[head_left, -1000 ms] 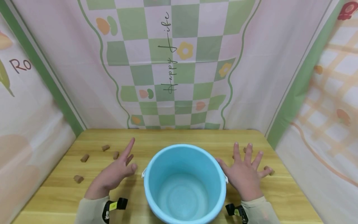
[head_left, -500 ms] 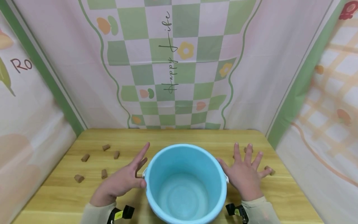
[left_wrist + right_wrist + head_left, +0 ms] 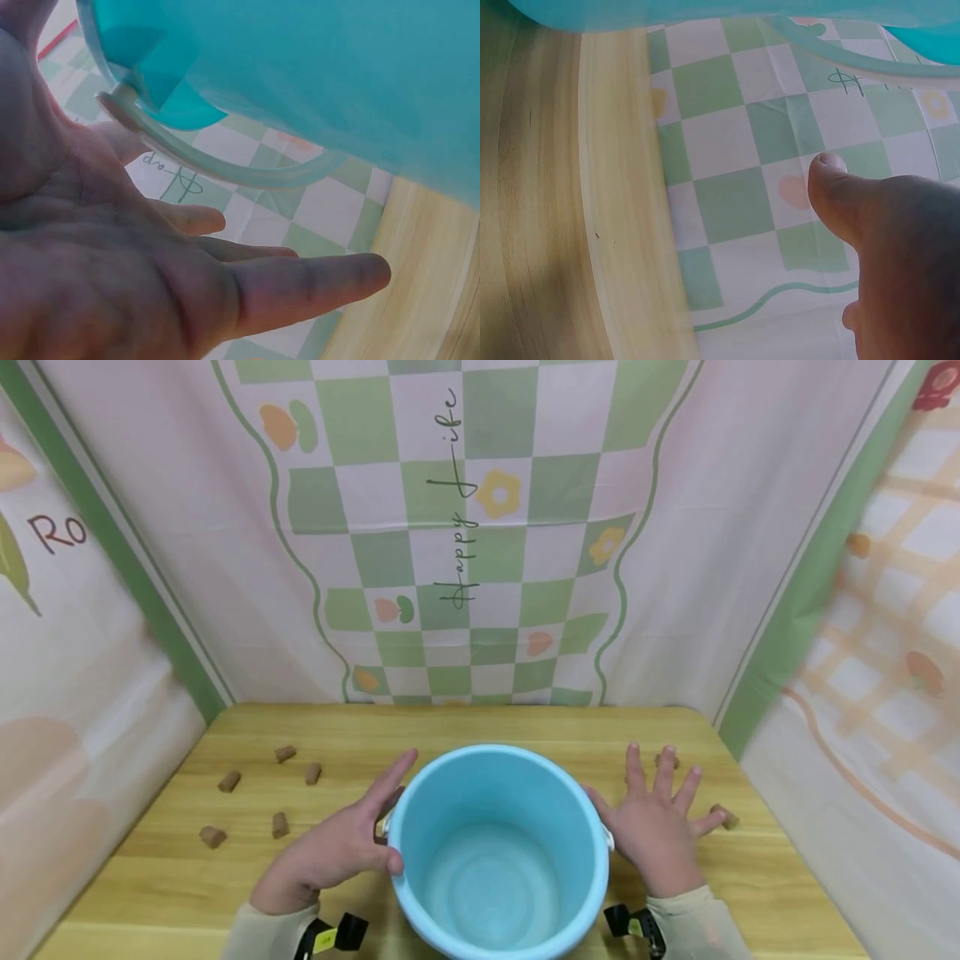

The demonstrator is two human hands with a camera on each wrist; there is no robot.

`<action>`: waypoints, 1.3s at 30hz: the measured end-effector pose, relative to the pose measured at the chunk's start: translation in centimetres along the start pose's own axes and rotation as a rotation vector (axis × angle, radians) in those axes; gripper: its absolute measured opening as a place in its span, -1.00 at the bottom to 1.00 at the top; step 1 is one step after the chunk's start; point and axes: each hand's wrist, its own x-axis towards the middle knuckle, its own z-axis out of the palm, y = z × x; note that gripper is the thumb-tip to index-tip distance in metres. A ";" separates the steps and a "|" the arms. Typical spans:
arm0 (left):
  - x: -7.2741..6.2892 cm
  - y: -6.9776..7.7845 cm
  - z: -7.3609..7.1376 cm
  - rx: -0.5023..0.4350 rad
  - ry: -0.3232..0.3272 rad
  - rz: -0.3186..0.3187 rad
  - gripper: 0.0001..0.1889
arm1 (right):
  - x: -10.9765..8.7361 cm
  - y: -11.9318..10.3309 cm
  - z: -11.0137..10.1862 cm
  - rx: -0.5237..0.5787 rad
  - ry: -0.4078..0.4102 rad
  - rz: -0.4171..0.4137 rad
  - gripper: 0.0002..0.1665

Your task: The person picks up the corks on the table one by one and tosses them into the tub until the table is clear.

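A light blue bucket [image 3: 487, 785] stands at the front middle of the table, its inside bare down to the ringed bottom. My left hand [image 3: 341, 847] is at its left side, fingers straight and spread, with the thumb tip right at the rim. In the left wrist view the bucket's pale handle [image 3: 240, 172] hangs in a curve beside the bucket wall [image 3: 337, 82], above my straight fingers. To the right of the bucket my right hand [image 3: 652, 835] is spread wide, thumb close to the rim. The right wrist view shows that thumb standing apart from the bucket [image 3: 667, 11].
Several small brown cork-like pieces [image 3: 280, 825] lie scattered on the wooden table [image 3: 150, 893] at the left. More lie at the right, one brown piece [image 3: 724, 816] beside my right hand. A checkered green-and-white cloth [image 3: 495, 602] hangs behind the table, with printed curtains at both sides.
My left hand has moved right, from apart from the bucket to its left rim, uncovering a brown piece on the table. The right hand stays almost in place.
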 end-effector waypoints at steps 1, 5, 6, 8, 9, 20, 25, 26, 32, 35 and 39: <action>0.0 0.0 0.0 0.037 0.003 0.004 0.21 | 0.0 0.0 0.0 0.000 0.001 0.000 0.33; 0.1 0.1 0.0 0.142 0.013 0.023 0.18 | 0.0 0.0 0.0 0.000 -0.001 0.002 0.33; 0.2 0.2 0.1 0.141 0.011 0.024 0.18 | 0.0 0.0 0.0 0.000 -0.002 0.002 0.34; 0.2 0.2 0.1 0.125 0.005 0.020 0.18 | 0.0 0.0 0.0 0.002 -0.003 0.003 0.33; 0.2 0.3 0.1 0.123 0.005 0.020 0.17 | 0.0 0.0 0.0 0.001 -0.004 0.004 0.34; 0.5 1.1 0.4 0.153 -0.017 -0.012 0.21 | 0.1 -0.1 0.0 0.001 -0.014 0.005 0.35; 0.5 1.0 0.5 0.169 0.005 -0.050 0.21 | 0.0 -0.1 0.0 -0.006 -0.015 0.007 0.36; 0.5 1.0 0.5 0.168 0.007 -0.047 0.22 | 0.0 -0.1 -0.1 -0.008 -0.015 0.007 0.36; 0.4 0.7 0.5 0.080 -0.013 0.005 0.20 | -0.2 -0.2 -0.2 -0.002 -0.028 0.012 0.36; 0.5 0.7 0.5 0.015 -0.028 0.013 0.20 | -0.2 -0.1 -0.3 0.003 -0.031 0.013 0.35; 0.5 0.6 0.5 -0.065 -0.051 0.001 0.20 | -0.1 0.0 -0.2 0.005 -0.033 0.010 0.34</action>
